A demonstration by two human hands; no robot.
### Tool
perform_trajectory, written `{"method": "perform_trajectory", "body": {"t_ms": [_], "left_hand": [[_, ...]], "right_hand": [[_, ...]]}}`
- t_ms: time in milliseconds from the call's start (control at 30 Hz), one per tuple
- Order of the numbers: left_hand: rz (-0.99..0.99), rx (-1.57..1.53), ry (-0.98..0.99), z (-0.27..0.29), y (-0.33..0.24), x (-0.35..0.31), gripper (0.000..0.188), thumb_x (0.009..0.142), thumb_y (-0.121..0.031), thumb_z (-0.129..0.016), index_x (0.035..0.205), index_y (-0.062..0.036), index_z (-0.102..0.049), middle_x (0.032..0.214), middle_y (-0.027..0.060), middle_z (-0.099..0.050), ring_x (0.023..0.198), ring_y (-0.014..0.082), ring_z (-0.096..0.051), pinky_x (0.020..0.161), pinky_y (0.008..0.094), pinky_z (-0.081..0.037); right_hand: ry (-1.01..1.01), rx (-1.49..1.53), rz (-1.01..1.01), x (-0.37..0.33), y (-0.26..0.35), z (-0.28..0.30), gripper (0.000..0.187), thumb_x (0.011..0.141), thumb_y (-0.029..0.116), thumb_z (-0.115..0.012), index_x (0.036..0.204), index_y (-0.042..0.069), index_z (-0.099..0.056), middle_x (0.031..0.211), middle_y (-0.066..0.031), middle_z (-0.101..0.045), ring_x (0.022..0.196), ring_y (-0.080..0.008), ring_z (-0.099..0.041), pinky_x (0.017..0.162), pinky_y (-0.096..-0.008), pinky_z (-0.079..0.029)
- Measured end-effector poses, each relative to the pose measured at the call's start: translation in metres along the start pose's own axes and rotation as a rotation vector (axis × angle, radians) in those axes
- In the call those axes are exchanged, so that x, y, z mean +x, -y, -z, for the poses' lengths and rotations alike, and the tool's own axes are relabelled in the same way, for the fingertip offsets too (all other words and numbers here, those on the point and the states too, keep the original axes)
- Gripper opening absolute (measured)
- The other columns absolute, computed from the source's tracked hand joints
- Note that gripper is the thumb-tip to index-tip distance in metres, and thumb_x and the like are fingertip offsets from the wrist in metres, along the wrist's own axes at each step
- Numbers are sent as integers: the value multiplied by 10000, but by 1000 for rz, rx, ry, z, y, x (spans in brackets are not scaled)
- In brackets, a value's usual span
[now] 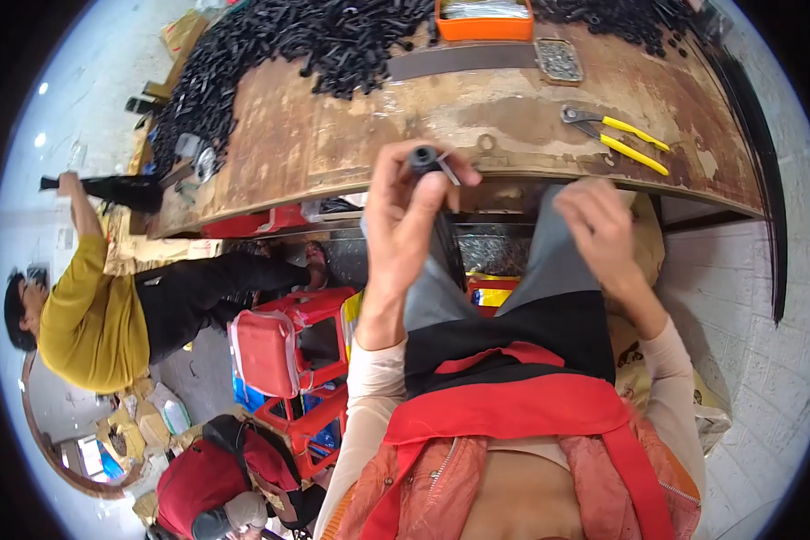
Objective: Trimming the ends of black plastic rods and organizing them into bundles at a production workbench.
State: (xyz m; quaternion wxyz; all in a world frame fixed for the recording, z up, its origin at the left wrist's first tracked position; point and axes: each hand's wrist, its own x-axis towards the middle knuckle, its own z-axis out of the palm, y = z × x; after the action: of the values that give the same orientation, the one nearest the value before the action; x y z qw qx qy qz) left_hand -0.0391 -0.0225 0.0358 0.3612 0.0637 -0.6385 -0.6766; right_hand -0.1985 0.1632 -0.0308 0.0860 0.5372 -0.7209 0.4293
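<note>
My left hand (396, 211) is raised before the table's front edge, its fingers wrapped round a black rod with a round hollow end (423, 159). Below the hand a dark shaft hangs down between my legs; whether it is the same piece I cannot make out. A thin whitish strip (448, 169) sticks out beside the round end, close to my left fingertips. Over my right thigh hovers my right hand (597, 225), blurred, its fingers curled; what they hold, if anything, does not show. Yellow-handled pliers (630, 142) lie on the table beyond it.
Heaps of small black parts (333, 40) cover the far left of the wooden table (351, 135). At the back stand an orange box (484, 27) of thin pale sticks and a tray of small metal pieces (558, 59). Left are red stools (265, 351) and a person in yellow (94, 328).
</note>
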Motion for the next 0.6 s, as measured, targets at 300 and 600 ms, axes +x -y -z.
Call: {"method": "perform_trajectory", "body": {"t_ms": [300, 600], "left_hand": [[196, -258, -29, 2, 12, 2, 241, 915, -158, -658, 1065, -52, -502, 735, -24, -476, 606, 55, -371, 549, 209, -298], [202, -208, 142, -4, -3, -23, 394, 963, -255, -602, 1262, -5, -537, 812, -45, -476, 694, 30, -400, 611, 184, -326]], "right_hand": [[202, -452, -59, 53, -86, 42, 406, 839, 254, -689, 1166, 40, -577, 1192, -149, -515, 1102, -333, -482, 930, -407, -411], [343, 923, -579, 40, -24, 55, 236, 992, 163, -472, 1143, 1, -552, 933, -64, -559, 886, -162, -564, 809, -306, -468]]}}
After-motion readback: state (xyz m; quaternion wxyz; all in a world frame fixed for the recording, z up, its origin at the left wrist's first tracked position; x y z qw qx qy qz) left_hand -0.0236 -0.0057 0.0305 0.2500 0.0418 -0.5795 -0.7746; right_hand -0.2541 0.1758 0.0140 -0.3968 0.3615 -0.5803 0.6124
